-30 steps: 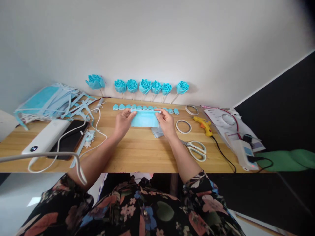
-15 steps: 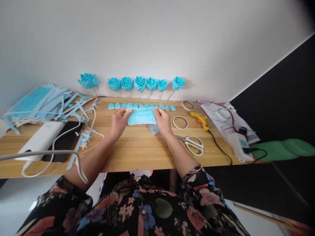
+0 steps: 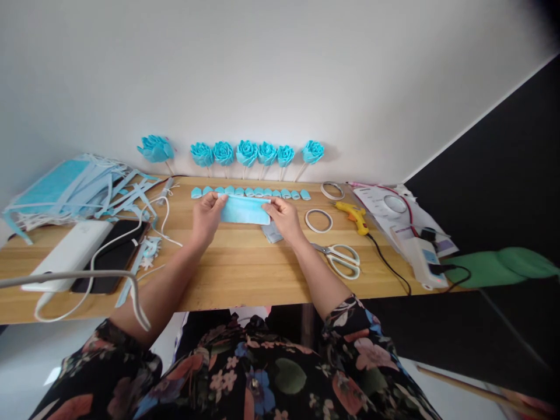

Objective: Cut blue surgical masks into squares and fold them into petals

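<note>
Between my two hands a light-blue rectangle of face mask fabric (image 3: 245, 210) is held out flat above the table. My left hand (image 3: 207, 217) pinches its left end with thumb and fingers. At its right end, my right hand (image 3: 282, 216) grips the upper corner the same way. Just behind the fabric runs a row of small folded blue petals (image 3: 249, 192), partly covered by my fingertips. Under my right hand lies a small greyish folded piece (image 3: 272, 233), partly hidden.
Several blue fabric roses (image 3: 247, 154) on sticks lean on the wall. Masks (image 3: 56, 184), a white power bank (image 3: 67, 254) and a phone (image 3: 111, 256) lie left. Right are tape rolls (image 3: 319, 221), scissors (image 3: 343, 261), a yellow glue gun (image 3: 354, 217) and a power strip (image 3: 426, 262).
The fabric has tilted, its right end now a little lower. My right hand has shifted its grip slightly on that end. The whole view has moved a little.
</note>
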`<state>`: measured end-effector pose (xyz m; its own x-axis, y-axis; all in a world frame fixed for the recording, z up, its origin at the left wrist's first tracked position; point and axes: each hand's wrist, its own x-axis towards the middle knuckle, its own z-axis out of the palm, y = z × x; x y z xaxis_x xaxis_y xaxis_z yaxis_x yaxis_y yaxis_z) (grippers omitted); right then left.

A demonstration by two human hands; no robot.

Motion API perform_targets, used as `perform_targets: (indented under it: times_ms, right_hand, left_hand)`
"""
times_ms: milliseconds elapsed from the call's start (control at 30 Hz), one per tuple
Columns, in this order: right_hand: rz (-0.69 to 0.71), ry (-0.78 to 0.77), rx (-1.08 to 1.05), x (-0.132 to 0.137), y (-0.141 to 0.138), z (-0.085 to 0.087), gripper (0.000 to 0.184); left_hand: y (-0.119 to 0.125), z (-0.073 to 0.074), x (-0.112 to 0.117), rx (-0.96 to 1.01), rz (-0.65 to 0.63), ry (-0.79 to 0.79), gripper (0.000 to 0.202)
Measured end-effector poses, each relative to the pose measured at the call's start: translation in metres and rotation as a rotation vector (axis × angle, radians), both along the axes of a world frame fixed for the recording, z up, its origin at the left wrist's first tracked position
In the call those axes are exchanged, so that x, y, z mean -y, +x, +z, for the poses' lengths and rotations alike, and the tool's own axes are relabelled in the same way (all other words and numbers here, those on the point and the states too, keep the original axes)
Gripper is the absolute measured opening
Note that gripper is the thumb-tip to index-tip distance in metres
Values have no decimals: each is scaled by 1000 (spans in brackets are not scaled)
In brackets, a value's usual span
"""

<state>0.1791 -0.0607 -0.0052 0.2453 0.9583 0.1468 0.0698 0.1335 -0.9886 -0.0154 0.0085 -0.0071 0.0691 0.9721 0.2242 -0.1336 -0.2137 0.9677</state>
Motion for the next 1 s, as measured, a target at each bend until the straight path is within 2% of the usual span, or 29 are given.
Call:
perform_targets:
  times_ms: [267,400,533,633,700,767,867,1000]
  right_hand:
    - [60,30,32,-2,2,-4,39]
    - [120,13,100,-3,2,-10,43]
    - [282,-42,152,-1,3,-10,51]
    - [414,18,104,5,5,0,59]
    - [470,36,62,9,5,8,63]
    - [499,-18,69,13,4,13,60]
    - [471,-97,150,15,0,11,45]
    - [333,-69,120,9,-5,0,36]
  left_hand:
    - [-1,-5,-3,-46,32,63,17]
    - [-3,3,-2,-59,45,20,16]
    - [-8,15,-3,-16,17,-67,29]
    - [-11,21,-1,-39,-79,-123,40]
    - [-9,24,4,-86,-216,-162,44]
    - [-5,25,11,-138,-351,-189,45]
    - [2,23,20,-174,-456,-191,45]
    - [5,16,22,-132,-433,-151,48]
